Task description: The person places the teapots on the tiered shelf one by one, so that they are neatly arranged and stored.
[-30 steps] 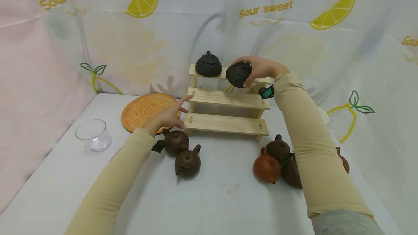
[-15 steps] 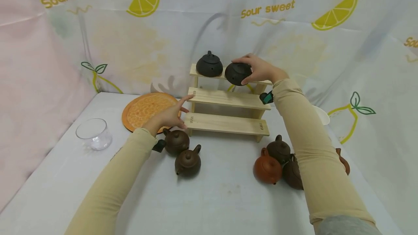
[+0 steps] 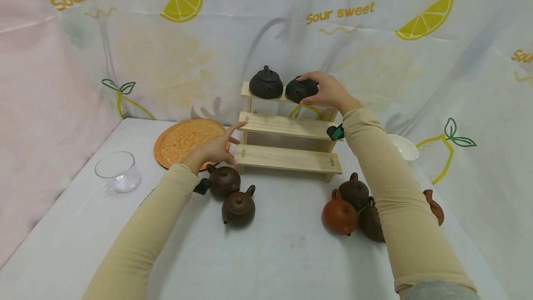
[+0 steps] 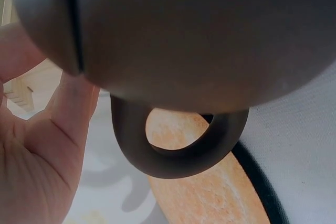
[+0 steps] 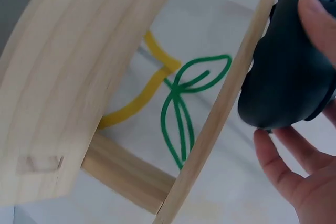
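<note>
Matte black clay, round and squat, the black teapot (image 3: 300, 90) sits tilted at the top step of the pale three-step wooden rack (image 3: 287, 159), gripped by the right hand (image 3: 326, 89), whose fingers curl over its top and thumb presses its side. Just beside it on the same step stands a second black lidded teapot (image 3: 265, 83), upright, with a small knob on its lid. The left hand (image 3: 216, 147) stretches toward the rack's left end with fingers straight and spread, fingertips at the edge of the middle step, holding nothing.

Below that hand two dark brown clay teapots (image 3: 231, 193) stand close together on the white tabletop (image 3: 270, 263). Near the right forearm cluster a reddish-orange clay teapot (image 3: 339, 216) and more dark brown teapots (image 3: 355, 190), partly hidden by the beige sleeve. A round orange-patterned plate (image 3: 185, 140) lies left of the rack, a clear glass bowl (image 3: 117, 171) farther left, and a small white bowl (image 3: 403, 146) to the right. Sheeting printed with lemon slices and "Sour sweet" (image 3: 266, 27) hangs behind.

The right wrist view shows the teapot's smooth rounded belly (image 5: 286, 77) against the rack's thin plank edge, fingers above and below it, and the wood's fine grain. The left wrist view is filled by a brown teapot's loop handle (image 4: 176, 148) seen close, the palm beside it.
</note>
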Demonstrator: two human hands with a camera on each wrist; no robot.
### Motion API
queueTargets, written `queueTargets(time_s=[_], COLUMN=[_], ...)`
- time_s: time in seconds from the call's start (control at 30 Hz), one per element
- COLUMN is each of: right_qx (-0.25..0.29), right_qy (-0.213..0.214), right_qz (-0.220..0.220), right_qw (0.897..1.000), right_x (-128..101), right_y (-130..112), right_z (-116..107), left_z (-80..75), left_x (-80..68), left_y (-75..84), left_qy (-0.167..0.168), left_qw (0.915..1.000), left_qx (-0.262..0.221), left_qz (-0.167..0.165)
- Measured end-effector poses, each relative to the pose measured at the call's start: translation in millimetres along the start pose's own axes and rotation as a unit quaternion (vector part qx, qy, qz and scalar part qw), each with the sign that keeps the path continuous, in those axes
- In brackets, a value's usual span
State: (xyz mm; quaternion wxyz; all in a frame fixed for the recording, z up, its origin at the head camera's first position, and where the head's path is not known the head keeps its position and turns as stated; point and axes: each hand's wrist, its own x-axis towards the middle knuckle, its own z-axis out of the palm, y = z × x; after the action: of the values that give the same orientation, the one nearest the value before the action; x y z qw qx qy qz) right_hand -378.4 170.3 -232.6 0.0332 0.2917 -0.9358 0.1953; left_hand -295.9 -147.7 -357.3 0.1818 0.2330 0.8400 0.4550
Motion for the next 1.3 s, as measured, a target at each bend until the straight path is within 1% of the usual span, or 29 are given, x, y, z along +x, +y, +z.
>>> queueTargets(time_s=[0.1,0.2,0.3,0.47,0.67,0.8,0.93,1.0,1.1,1.3], right_qx=[0.000,0.014,0.028,0.016,0.024,0.041,0.080,0.105,0.125,0.101], right_qy=[0.007,0.006,0.012,0.027,0.031,0.044,0.071,0.083,0.091,0.096], right_qz=[-0.015,-0.033,-0.039,-0.060,-0.057,-0.037,-0.026,-0.030,-0.046,-0.082], right_qw=[1.000,0.999,0.999,0.998,0.998,0.997,0.994,0.991,0.987,0.987], right_x=[0,-3,-6,-10,-12,-17,-31,-40,-57,-94], right_y=[-1,-1,1,8,9,6,2,-2,-6,-18], right_z=[2,4,6,7,8,10,13,14,18,27], left_z=[-1.3,-2.4,-1.8,0.6,0.9,1.1,1.1,0.8,0.5,1.4], left_x=[0.2,0.0,0.3,3.1,3.6,2.7,2.3,2.5,1.6,-0.8], left_y=[-1.6,-3.2,-2.6,-1.6,0.5,2.4,3.0,2.4,2.0,4.5], left_qy=[0.000,0.000,-0.001,-0.005,-0.003,-0.002,-0.003,0.001,0.004,0.004], left_qw=[1.0000,1.0000,1.0000,1.0000,1.0000,0.9999,0.9998,0.9999,0.9999,0.9996], left_qx=[0.000,0.002,0.005,0.001,0.000,-0.001,-0.006,-0.002,0.001,-0.004], left_qz=[0.001,-0.001,-0.004,-0.004,-0.002,-0.012,-0.017,-0.016,-0.016,-0.027])
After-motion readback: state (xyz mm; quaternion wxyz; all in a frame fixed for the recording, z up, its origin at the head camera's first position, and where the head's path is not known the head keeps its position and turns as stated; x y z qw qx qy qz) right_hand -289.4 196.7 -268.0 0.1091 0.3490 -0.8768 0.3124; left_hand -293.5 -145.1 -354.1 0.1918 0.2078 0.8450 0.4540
